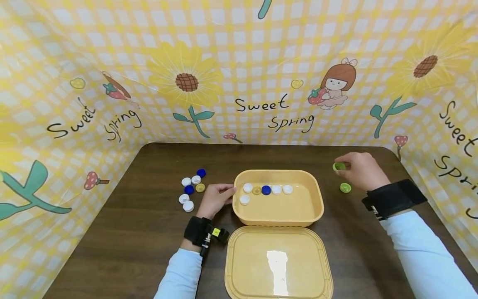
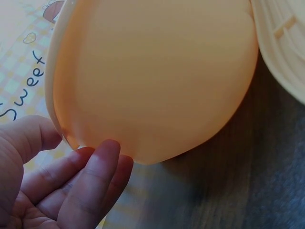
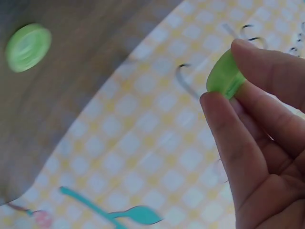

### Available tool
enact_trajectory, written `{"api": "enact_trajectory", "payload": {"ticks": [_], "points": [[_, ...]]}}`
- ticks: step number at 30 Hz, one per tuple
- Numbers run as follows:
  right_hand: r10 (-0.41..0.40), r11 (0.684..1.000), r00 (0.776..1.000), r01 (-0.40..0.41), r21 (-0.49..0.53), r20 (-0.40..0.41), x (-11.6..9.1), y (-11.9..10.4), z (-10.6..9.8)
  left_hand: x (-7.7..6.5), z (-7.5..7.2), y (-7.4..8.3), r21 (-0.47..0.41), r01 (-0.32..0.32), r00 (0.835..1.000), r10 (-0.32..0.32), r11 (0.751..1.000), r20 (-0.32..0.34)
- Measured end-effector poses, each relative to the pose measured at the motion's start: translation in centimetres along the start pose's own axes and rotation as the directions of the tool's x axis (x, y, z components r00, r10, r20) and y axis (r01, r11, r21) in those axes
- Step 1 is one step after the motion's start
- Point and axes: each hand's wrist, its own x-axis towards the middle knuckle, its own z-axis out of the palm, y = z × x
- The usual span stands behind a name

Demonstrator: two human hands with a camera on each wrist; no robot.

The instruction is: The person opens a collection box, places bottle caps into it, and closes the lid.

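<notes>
held green cap (image 3: 223,76): partly behind fingers (image 3: 233,138) | lid (image 1: 254,265): near edge cut off

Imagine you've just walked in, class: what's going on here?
A person's right hand pinches a green cap; another green cap lies nearby on the table. The left hand holds the left end of a yellow container with six caps inside. Seven more caps lie grouped to its left.

The bench (image 1: 123,241) has a dark brown, wood-grained top with rounded far corners. A pale orange box (image 1: 295,209) stands near its middle, with a matching lid (image 1: 246,265) just in front. To the left lie four white caps (image 1: 188,206), two blue caps (image 1: 189,189) and one yellow cap (image 1: 200,188); to the right, a green cap (image 1: 345,188).
</notes>
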Motion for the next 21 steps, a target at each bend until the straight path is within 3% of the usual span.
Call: {"api": "enact_trajectory", "payload": {"ticks": [7, 21], "points": [[-0.077, 0.996, 0.997, 0.076, 0.05, 0.018, 1.1, -3.3, 0.5, 0.0, 0.0, 0.0, 0.011, 0.01, 1.0, -0.01, 1.0, -0.006], [-0.191, 0.98, 0.973, 0.18, 0.089, 0.13, 3.4, -8.2, 4.3, 0.1, -0.1, -0.1, -0.005, -0.002, 1.0, 0.002, 1.0, 0.007]]}}
